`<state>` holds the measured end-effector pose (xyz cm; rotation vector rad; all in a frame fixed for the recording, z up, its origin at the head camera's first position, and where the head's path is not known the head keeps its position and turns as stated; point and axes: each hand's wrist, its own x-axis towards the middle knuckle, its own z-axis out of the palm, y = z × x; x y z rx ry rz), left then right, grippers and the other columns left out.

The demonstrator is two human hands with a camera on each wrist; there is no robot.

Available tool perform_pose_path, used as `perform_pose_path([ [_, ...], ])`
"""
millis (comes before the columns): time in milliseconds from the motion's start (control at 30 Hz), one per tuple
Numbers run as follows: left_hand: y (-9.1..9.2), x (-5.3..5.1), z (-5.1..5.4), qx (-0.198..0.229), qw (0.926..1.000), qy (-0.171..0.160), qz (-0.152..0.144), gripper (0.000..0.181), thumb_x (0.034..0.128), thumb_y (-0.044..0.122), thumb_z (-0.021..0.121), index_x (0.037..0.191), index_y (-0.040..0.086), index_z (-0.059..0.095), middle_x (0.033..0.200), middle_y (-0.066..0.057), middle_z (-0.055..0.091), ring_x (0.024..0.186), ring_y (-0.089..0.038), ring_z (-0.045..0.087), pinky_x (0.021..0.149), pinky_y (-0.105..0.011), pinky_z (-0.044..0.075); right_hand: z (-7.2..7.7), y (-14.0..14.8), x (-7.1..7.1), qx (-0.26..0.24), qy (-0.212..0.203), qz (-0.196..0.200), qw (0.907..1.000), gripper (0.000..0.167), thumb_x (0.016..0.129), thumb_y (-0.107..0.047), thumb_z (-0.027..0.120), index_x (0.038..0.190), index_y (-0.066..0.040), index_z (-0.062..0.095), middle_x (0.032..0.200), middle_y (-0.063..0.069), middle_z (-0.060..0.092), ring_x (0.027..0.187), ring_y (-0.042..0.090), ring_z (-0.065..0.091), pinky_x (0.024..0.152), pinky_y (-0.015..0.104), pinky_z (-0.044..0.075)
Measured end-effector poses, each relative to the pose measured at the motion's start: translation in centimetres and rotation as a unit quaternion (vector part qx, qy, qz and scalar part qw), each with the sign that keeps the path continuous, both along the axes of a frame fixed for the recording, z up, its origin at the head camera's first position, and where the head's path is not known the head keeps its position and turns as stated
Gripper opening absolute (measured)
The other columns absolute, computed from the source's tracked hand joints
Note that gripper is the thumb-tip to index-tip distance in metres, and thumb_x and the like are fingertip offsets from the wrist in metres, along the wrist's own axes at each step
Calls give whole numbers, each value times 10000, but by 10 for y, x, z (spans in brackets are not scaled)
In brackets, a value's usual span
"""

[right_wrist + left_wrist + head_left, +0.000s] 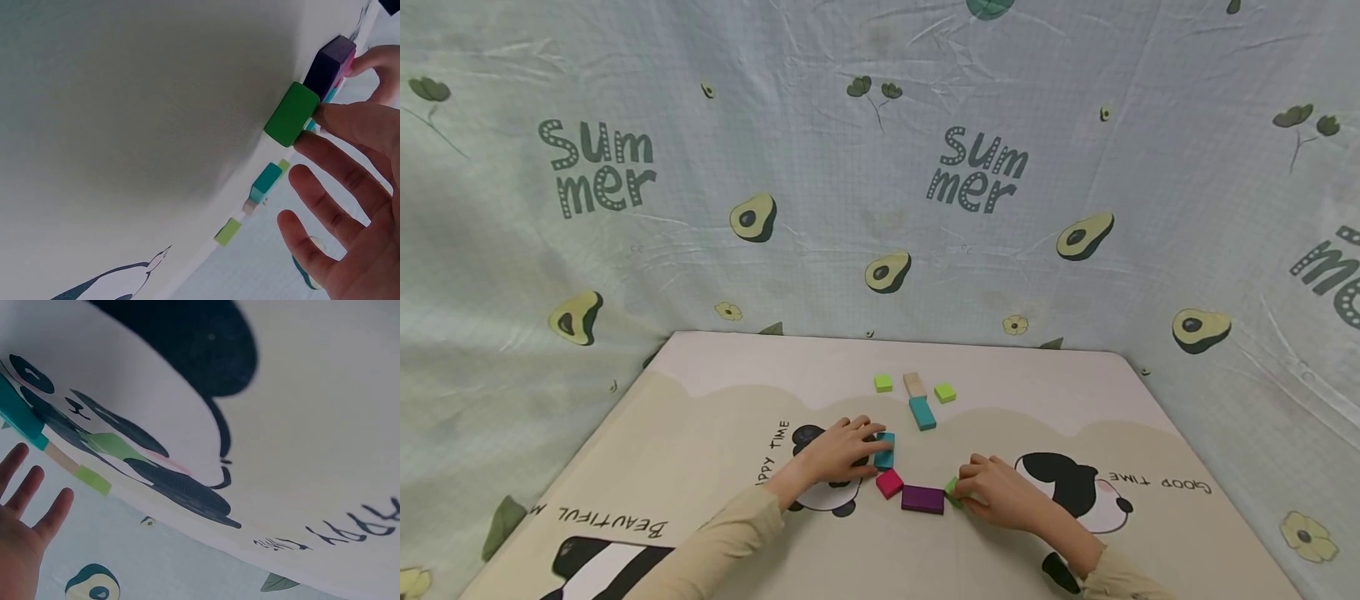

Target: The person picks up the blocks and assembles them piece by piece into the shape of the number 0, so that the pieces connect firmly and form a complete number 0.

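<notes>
Right grip: thumb and index finger pinch green rectangular block, just beside purple rectangular block on panda-print table. Left grip: outer fingers spread, index across teal rectangular block, cannot tell whether pinched. Red square block sits between teal and purple blocks

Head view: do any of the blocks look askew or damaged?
No damage shows, but the pink block sits turned cornerwise beside the purple block, its sides out of line with it. That may be deliberate, since the row of blocks bends there.
</notes>
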<state>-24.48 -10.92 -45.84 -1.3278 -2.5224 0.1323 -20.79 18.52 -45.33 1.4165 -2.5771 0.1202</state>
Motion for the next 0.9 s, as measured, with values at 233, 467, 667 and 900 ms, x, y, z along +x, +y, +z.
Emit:
perform_pose_path([
  [233, -2, 7, 4, 142, 9998, -127, 17, 384, 863, 419, 524, 1193, 222, 538, 1195, -40, 545, 1049, -187, 483, 821, -361, 449, 0, 0, 0, -9, -14, -7, 10000, 73, 768, -192, 672, 813, -247, 694, 732, -137, 551, 693, 24, 412, 566, 142, 252],
  [467, -1, 13, 0, 47, 10000, 63, 8, 374, 871, 431, 504, 1164, 208, 571, 1155, 10, 555, 1023, -148, 470, 807, -321, 436, 1, 0, 1, -39, -16, 35, 10000, 83, 765, -182, 676, 812, -249, 688, 748, -131, 566, 700, 29, 419, 570, 154, 270],
  [667, 1, 16, 2, -3, 9999, -105, 100, 354, 879, 434, 487, 1138, 215, 588, 1140, 33, 567, 1016, -144, 470, 816, -321, 430, 1, 0, 2, -75, -43, 9, 10000, 81, 762, -182, 677, 811, -246, 688, 757, -138, 571, 707, 29, 419, 577, 153, 274],
  [900, 3, 15, 3, 74, 10000, -44, 16, 326, 876, 413, 501, 1109, 211, 605, 1103, 35, 581, 982, -138, 463, 793, -314, 430, 2, 0, 0, -109, -4, 69, 9999, 78, 760, -187, 678, 815, -240, 694, 756, -141, 567, 706, 27, 415, 576, 144, 269],
])
